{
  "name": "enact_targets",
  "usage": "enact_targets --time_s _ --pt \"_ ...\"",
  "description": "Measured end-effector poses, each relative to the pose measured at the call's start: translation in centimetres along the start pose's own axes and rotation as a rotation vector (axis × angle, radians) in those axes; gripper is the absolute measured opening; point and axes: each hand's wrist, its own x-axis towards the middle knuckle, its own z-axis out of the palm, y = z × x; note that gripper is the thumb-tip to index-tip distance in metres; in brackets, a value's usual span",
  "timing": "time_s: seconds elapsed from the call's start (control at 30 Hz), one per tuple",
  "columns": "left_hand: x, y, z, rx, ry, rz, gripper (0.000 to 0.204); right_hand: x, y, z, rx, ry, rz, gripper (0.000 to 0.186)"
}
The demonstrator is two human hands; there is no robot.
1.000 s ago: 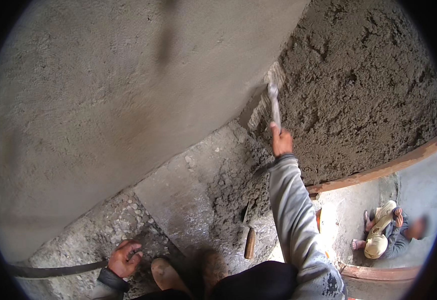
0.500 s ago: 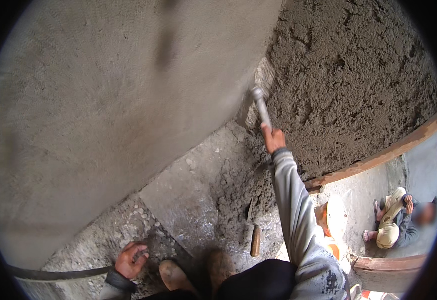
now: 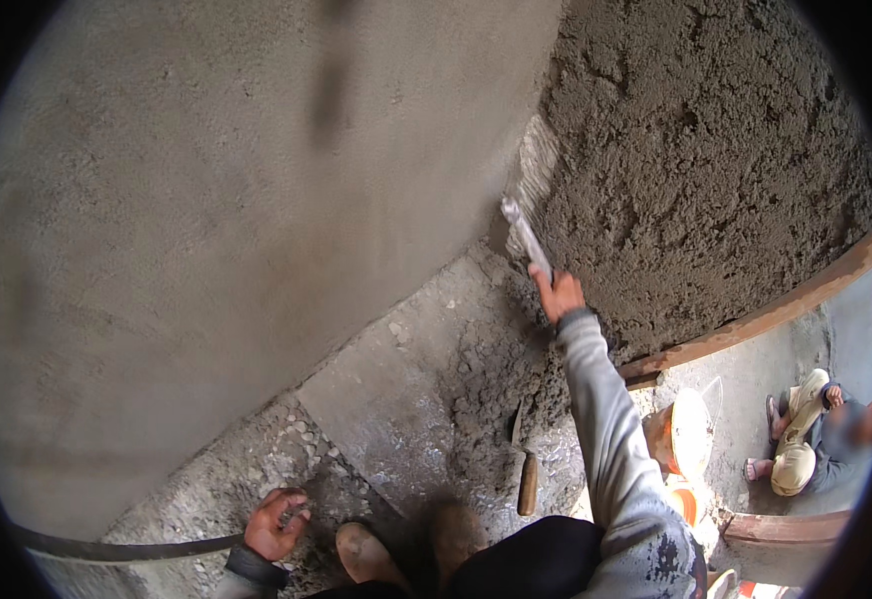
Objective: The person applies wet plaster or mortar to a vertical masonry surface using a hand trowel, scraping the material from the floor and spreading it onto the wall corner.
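Note:
My right hand (image 3: 560, 298) is closed round a pale, bar-like tool (image 3: 526, 232), its head at a pale, streaked patch along the seam between the smooth plastered surface (image 3: 206, 200) and the rough wet mortar (image 3: 715, 150). My left hand (image 3: 274, 526) is low at the left above rubble-strewn ground, its fingers loosely curled and apart, with nothing clearly in them. A trowel (image 3: 527, 484) with a wooden handle lies beside loose mortar (image 3: 486, 399), left of my right forearm. My feet (image 3: 366, 554) are at the bottom.
A curved brown edging board (image 3: 755, 307) borders the mortar. Below it, at the right, stand orange-and-white buckets (image 3: 680, 439). A co-worker (image 3: 805, 449) sits farther right beside a lower curved brown ledge (image 3: 785, 526). A dark curved strip (image 3: 126, 549) runs along the lower left.
The tool's head has moved left and down along the seam, with my right hand slightly lower. My left hand has shifted right. The view has shifted, showing more of the buckets.

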Motion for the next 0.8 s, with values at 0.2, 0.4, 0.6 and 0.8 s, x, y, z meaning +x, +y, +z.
enact_targets --time_s 0.2,0.4,0.6,0.8 --pt "-1.0 0.3 -0.4 0.074 -0.105 -0.105 0.026 -10.8 1.2 -2.2 0.292 -0.193 0.108 0.060" --pt "3.9 3.0 -5.1 -0.622 -0.161 -0.296 0.032 -16.5 -0.1 -6.0 0.529 -0.235 0.059 0.048" --pt "5.1 0.4 -5.3 0.499 -0.265 0.073 0.034 -19.9 -1.5 -6.7 0.643 -0.405 0.075 0.040" --pt "9.7 15.0 -9.8 0.336 -0.219 0.194 0.035 -16.7 -5.9 -11.6 0.648 -0.295 -0.067 0.043"
